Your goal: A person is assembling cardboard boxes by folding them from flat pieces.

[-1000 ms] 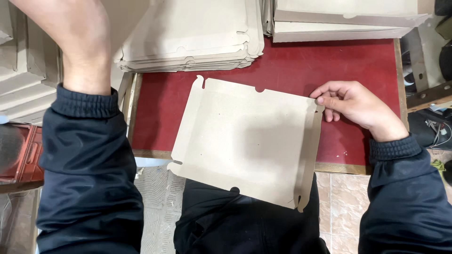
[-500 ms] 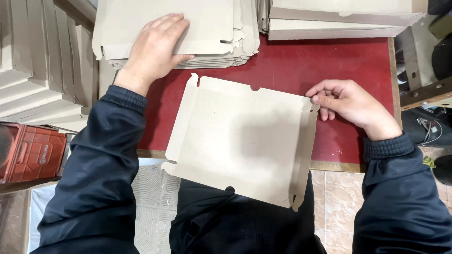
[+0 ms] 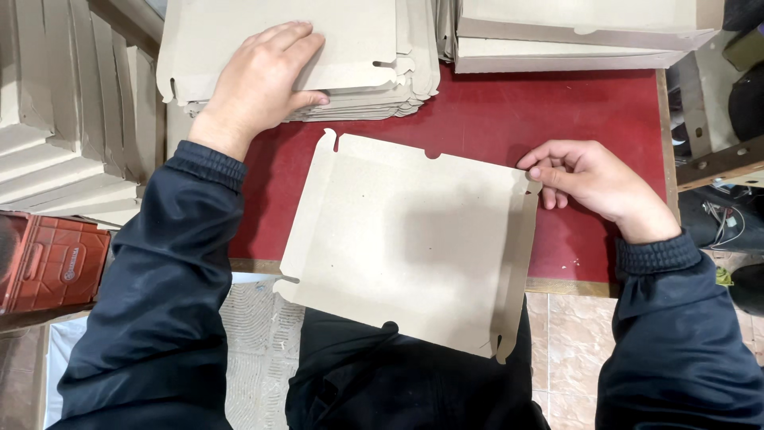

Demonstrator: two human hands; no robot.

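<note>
A flat cardboard box blank (image 3: 406,247), pale brown with notched edges and a narrow flap creased along its right side, lies across the near edge of a red-topped bench (image 3: 509,111), its lower corner overhanging the person's dark-clothed lap. The right hand (image 3: 593,179) pinches the blank's upper right corner, thumb and forefinger closed on the cardboard edge and the other fingers curled just behind it. The left hand (image 3: 259,84) rests palm down, fingers spread and flat, on top of a stack of matching flat blanks (image 3: 350,48) that sits just beyond the loose blank, at the far side of the bench; it grips nothing and only presses on the top sheet. The loose blank lies between the two hands, just below the left one and touching the right one. Beyond the right hand, folded cardboard boxes (image 3: 573,32) are piled at the bench's far edge. Out past the left hand, more cardboard pieces (image 3: 56,111) lean in rows off the bench's side, and below them, near the left elbow, sits a red plastic crate (image 3: 52,259). Both arms wear dark sleeves with ribbed cuffs. Tiled floor (image 3: 569,334) shows beneath the right forearm.
</note>
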